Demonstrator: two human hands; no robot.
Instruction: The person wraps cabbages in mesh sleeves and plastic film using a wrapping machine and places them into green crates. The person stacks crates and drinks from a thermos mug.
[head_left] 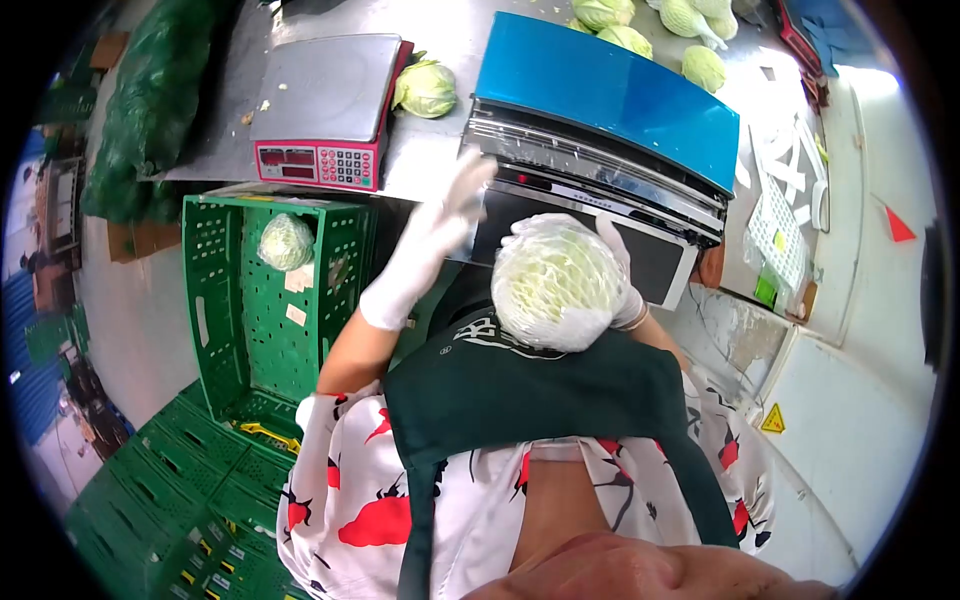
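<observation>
A cabbage (556, 272) wrapped in clear film is held up in front of my apron. My right hand (622, 268), in a white glove, grips its right side, and part of the fingers is hidden behind it. My left hand (443, 222), gloved too, is raised apart from the cabbage on its left. Its fingers are stretched out, slightly blurred, with nothing in them. Just beyond the cabbage stands a wrapping machine (610, 110) with a blue cover and a dark plate.
A red and grey weighing scale (325, 90) stands at the left, with a bare cabbage (426, 88) beside it. Below is a green crate (215, 300) holding a wrapped cabbage (286, 242). Several cabbages (625, 40) lie behind the machine. A green mesh sack (150, 110) is far left.
</observation>
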